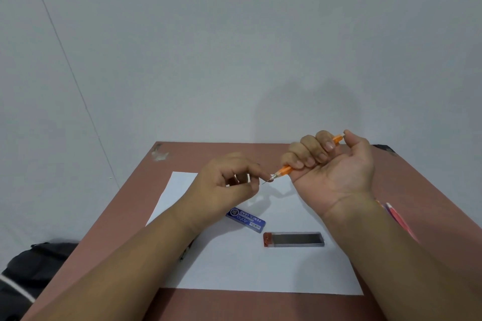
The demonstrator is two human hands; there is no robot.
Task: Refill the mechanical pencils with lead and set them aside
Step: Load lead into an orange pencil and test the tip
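My right hand (331,161) grips an orange mechanical pencil (284,171), palm up, with the thumb on its top button and the metal tip pointing left. My left hand (229,182) hovers above the paper with its index finger touching the pencil tip, where a thin lead sticks out. On the white paper (234,263) lie a blue lead case (246,219) labelled "PENCIL LEAD" and a clear lead case (294,239) with a red cap. Whether the left fingers pinch the lead is too small to tell.
The paper lies on a reddish-brown table (422,190) set against a pale wall. More pencils (396,219), pink and red, show at the right, partly hidden behind my right forearm. A dark bag (31,268) sits on the floor at the lower left.
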